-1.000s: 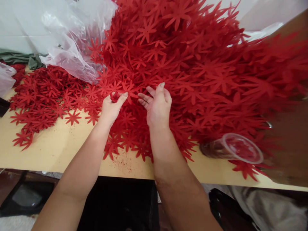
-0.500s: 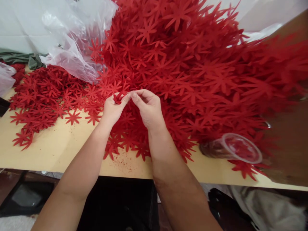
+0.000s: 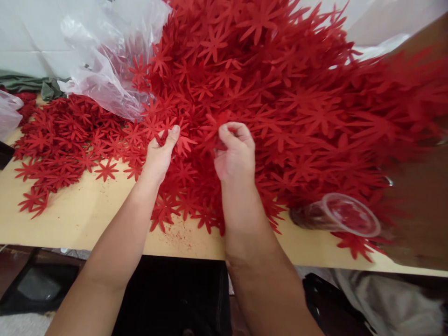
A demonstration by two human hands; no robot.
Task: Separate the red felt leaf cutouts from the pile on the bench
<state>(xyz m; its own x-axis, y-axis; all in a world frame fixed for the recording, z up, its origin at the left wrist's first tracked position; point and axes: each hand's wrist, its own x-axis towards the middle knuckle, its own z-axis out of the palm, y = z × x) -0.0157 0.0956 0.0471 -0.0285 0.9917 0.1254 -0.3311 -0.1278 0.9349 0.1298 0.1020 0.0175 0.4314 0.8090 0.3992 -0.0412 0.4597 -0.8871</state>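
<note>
My left hand (image 3: 161, 151) is closed, thumb on top, round red flower-shaped cutouts (image 3: 185, 142) with long narrow petals. To its right, my right hand (image 3: 237, 151) pinches a similar red cutout (image 3: 216, 123), which looks slightly blurred at the fingertips. The two hands are apart, over the front of a big heap of the same red cutouts (image 3: 255, 79). Parts of the held pieces are hidden by the fingers.
A smaller pile of red cutouts (image 3: 66, 135) spreads over the pale table (image 3: 115, 219) at left. Behind it lies a clear plastic bag (image 3: 108, 70) beside dark green cloth (image 3: 52, 87). A clear plastic cup (image 3: 336, 217) lies tipped at right, near a brown panel (image 3: 416, 214).
My hands, which met at the fingertips before, have moved apart. The right went rightward, with a red cutout now showing at its fingers; the left shifted slightly left.
</note>
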